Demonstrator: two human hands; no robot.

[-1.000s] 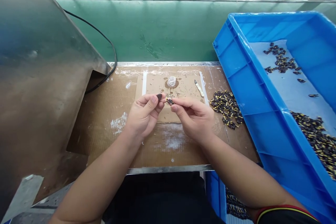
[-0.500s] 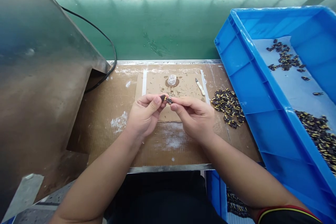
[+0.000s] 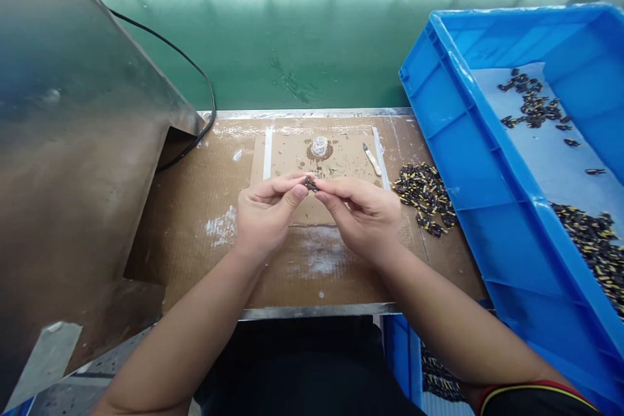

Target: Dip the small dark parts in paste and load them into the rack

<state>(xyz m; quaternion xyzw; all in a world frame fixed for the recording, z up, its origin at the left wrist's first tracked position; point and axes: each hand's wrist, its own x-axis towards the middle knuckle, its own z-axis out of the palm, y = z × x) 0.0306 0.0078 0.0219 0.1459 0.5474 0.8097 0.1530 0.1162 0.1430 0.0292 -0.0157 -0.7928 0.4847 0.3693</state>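
Observation:
Between the fingertips of both hands is a small dark part (image 3: 311,184), held over the cardboard in the middle of the bench. My left hand (image 3: 268,211) pinches its left end between thumb and forefinger. My right hand (image 3: 365,211) is closed in a pinch at its right end. Fingers cover much of the part, so its exact kind does not show. Just beyond the hands stands a small clear cup (image 3: 319,147) on a wet-looking stain. A white-handled knife (image 3: 372,160) lies to its right.
A pile of small black-and-yellow parts (image 3: 424,195) lies right of my hands. Beside it a large blue crate (image 3: 487,175) holds more of them on white sheeting. A metal housing (image 3: 97,130) with a black cable (image 3: 195,65) stands at left. A green panel (image 3: 302,45) rises behind.
My left hand has turned slightly and its fingertips have come closer to the right ones. The yellow bit on the part that showed before is now mostly covered.

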